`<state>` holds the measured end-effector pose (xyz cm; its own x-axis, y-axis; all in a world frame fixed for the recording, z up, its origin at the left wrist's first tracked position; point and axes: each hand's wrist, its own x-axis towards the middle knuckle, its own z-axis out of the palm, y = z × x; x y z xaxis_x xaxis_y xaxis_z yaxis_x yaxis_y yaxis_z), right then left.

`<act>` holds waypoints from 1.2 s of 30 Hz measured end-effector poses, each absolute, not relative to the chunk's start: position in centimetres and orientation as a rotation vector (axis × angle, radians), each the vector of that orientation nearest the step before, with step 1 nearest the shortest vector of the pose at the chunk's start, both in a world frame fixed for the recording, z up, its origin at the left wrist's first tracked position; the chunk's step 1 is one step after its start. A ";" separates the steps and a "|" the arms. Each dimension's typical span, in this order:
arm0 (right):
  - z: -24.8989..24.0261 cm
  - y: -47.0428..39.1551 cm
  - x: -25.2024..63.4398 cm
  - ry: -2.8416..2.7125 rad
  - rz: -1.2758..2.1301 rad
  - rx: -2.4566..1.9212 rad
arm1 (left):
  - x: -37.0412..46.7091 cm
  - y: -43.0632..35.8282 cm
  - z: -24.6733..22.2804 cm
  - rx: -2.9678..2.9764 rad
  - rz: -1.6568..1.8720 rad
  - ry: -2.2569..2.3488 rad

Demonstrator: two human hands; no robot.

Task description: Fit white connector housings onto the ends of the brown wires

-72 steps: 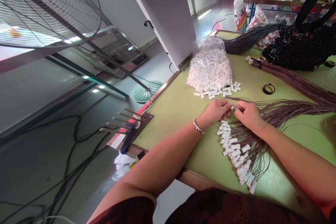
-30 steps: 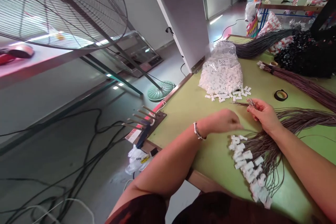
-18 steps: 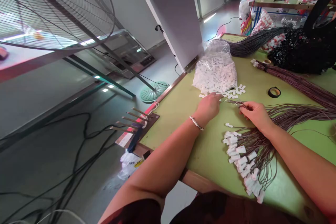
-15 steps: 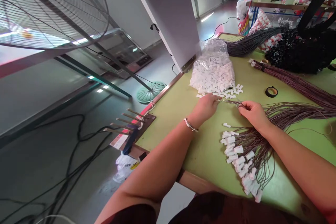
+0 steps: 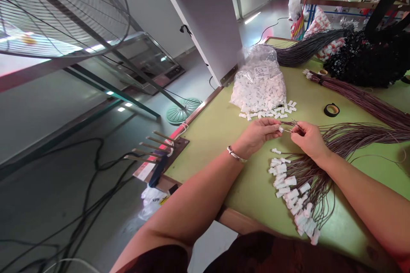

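Note:
My left hand (image 5: 260, 133) pinches a small white plastic connector (image 5: 279, 128) just in front of the loose connectors (image 5: 272, 113). My right hand (image 5: 309, 138) grips the ends of thin brown wires (image 5: 358, 136) close to that connector, fingertips almost meeting. Below both hands lies a row of brown wires fitted with white connectors (image 5: 293, 194) on the green table (image 5: 211, 136). A clear bag full of white connectors (image 5: 260, 85) stands further back.
A roll of black tape (image 5: 331, 109) lies right of the bag. More wire bundles (image 5: 361, 98) and a black heap (image 5: 368, 57) fill the far right. A grey pillar (image 5: 205, 17), a floor fan (image 5: 57, 8) and a wooden peg rack (image 5: 153, 149) stand left of the table edge.
My left hand laid a finished wire on the row, reached to the loose connectors by the bag, picked one up and brought it back to my right hand, which took up fresh wire ends.

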<state>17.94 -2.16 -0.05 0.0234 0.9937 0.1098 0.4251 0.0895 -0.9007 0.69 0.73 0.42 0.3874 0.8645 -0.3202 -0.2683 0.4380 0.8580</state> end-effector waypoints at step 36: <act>-0.4 -2.6 18.0 -1.878 0.409 -1.457 | 1.4 0.2 -0.1 1.375 0.812 0.990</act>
<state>17.99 -2.56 -0.37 -0.1085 0.9340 0.3404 0.7077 0.3131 -0.6334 1.43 0.17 -0.10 0.3945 0.9145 -0.0902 0.0906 0.0590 0.9941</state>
